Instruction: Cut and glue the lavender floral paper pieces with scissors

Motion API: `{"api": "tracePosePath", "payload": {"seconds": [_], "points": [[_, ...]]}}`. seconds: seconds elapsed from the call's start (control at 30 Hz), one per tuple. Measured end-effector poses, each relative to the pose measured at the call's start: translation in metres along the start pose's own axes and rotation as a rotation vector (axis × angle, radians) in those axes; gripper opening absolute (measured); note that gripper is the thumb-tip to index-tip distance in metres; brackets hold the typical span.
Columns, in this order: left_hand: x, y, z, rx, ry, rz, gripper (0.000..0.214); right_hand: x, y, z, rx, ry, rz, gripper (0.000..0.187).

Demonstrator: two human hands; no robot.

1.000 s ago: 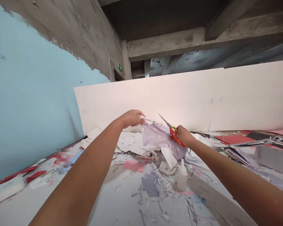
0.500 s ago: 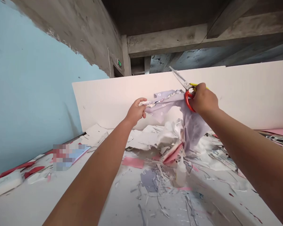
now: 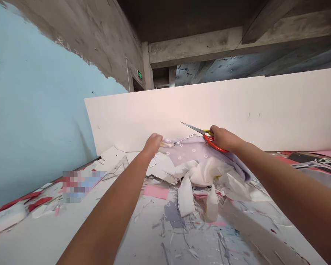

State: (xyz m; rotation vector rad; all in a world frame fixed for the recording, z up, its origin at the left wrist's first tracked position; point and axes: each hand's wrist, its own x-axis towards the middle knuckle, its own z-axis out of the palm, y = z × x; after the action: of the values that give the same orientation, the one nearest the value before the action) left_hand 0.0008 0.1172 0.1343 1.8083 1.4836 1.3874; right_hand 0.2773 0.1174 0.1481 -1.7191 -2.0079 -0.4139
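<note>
My left hand (image 3: 153, 144) pinches the far edge of a lilac flowered sheet (image 3: 193, 151), which looks like cloth or soft paper. My right hand (image 3: 223, 139) grips red-handled scissors (image 3: 212, 142), their closed steel blades pointing left above the sheet. The sheet drapes over a heap of crumpled white paper or cloth (image 3: 206, 173). Just in front of that heap stands a small translucent glue bottle (image 3: 212, 204).
A white board (image 3: 182, 110) stands along the table's back, with a blue wall (image 3: 35, 110) to the left. Paper scraps cover the white tabletop (image 3: 143, 235), including a pink sheet (image 3: 156, 191). Dark and red sheets lie at right.
Both hands have come down from their raised position. The lilac sheet now lies spread over the white heap, and the scissors have swung flatter, pointing left.
</note>
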Motion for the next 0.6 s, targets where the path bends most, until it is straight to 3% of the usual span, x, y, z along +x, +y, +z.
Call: {"api": "tracePosePath", "payload": {"seconds": [0.1, 0.2, 0.3, 0.43, 0.6], "points": [[-0.024, 0.001, 0.011, 0.046, -0.006, 0.178, 0.042, -0.001, -0.004, -0.001, 0.051, -0.05, -0.008, 0.034], [-0.052, -0.003, 0.035, 0.299, -0.201, 0.393, 0.07, -0.002, -0.009, -0.002, 0.082, -0.079, -0.014, 0.026], [-0.068, -0.007, 0.061, 0.388, -0.198, 0.305, 0.087, -0.004, -0.015, -0.005, 0.099, -0.098, -0.035, 0.026], [-0.07, -0.006, 0.08, 0.345, -0.154, 0.211, 0.071, -0.007, -0.022, -0.008, 0.12, -0.121, -0.057, 0.026], [-0.051, -0.012, 0.069, 0.374, -0.217, 0.199, 0.021, -0.01, -0.022, -0.005, 0.134, -0.137, -0.045, 0.03]]}}
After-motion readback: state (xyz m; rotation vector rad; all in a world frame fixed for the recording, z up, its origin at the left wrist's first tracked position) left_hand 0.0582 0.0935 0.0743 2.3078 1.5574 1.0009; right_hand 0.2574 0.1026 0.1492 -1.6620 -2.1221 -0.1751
